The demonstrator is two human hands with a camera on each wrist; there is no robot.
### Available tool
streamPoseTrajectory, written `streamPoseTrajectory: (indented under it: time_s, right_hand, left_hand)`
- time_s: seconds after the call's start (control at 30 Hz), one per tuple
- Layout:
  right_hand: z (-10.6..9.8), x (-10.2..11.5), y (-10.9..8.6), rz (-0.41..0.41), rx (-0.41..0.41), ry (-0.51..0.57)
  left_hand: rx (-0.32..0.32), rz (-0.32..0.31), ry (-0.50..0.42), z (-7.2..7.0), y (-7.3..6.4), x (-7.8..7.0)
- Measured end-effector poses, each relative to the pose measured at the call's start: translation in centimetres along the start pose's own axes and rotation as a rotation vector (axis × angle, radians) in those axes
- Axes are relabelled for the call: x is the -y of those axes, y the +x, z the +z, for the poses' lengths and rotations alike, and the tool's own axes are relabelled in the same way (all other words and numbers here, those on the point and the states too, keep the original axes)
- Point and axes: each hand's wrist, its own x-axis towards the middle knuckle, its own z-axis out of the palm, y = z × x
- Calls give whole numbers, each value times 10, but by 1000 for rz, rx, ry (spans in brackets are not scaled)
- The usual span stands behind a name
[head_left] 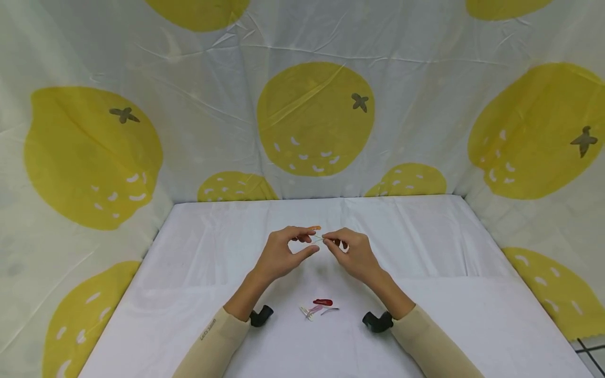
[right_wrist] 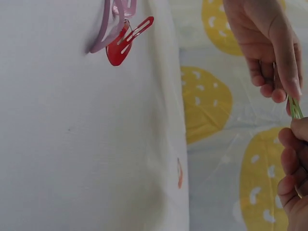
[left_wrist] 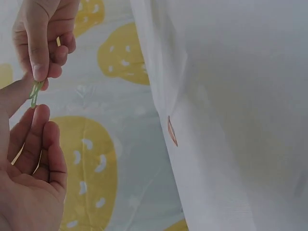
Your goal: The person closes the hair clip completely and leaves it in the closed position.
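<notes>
Between the two hands is a small green snap hair clip [head_left: 319,239], its thin prongs spread apart. My right hand [head_left: 352,251] pinches one end of it between thumb and fingertips. My left hand [head_left: 282,253] faces it with thumb and fingers apart, the fingertips right at the clip's other end. In the left wrist view the green clip [left_wrist: 34,94] stands out below the right hand's thumb [left_wrist: 38,48]. Behind the left fingertips an orange hair clip [head_left: 314,228] lies on the table.
Nearer the body, a red snap clip [head_left: 323,302] lies by a pink-purple clip [head_left: 314,310] and several other small clips on the white-covered table [head_left: 425,315]. Lemon-patterned cloth [head_left: 312,121] hangs around the table's back and sides. A dark camera mount [head_left: 377,321] sits at each wrist.
</notes>
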Motion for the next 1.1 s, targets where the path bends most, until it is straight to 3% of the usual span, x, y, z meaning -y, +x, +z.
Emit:
streamPoseTrajectory:
  time_s: [0.2, 0.63, 1.1]
  right_hand:
    - [-1, 3, 7, 4, -8, -7]
    - [4, 2, 16, 73, -11, -3]
    - [2, 1, 20, 94, -26, 16]
  left_hand:
    - [-18, 15, -1, -2, 3, 2]
    - [-67, -30, 19, -5, 6, 11]
    - [-107, 26, 72, -4, 9, 13]
